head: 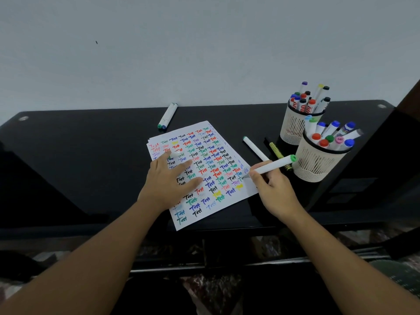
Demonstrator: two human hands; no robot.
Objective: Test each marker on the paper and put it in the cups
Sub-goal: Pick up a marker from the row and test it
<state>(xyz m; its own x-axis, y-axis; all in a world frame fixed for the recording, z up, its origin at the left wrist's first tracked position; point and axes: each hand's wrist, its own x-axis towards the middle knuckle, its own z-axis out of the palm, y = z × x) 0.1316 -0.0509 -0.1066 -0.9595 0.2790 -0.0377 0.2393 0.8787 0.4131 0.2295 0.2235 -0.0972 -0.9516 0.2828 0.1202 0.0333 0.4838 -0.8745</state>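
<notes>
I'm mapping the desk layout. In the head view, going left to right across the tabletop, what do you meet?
Left hand pressing the paper → right hand holding a green-capped marker → near cup of markers.

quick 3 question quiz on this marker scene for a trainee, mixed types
1. True or false: the left hand lies flat on the paper.
2. The right hand holds: A) a marker B) a cup C) nothing
3. How many cups hold markers?

Key:
1. True
2. A
3. Two, the far cup and the near cup.
</notes>
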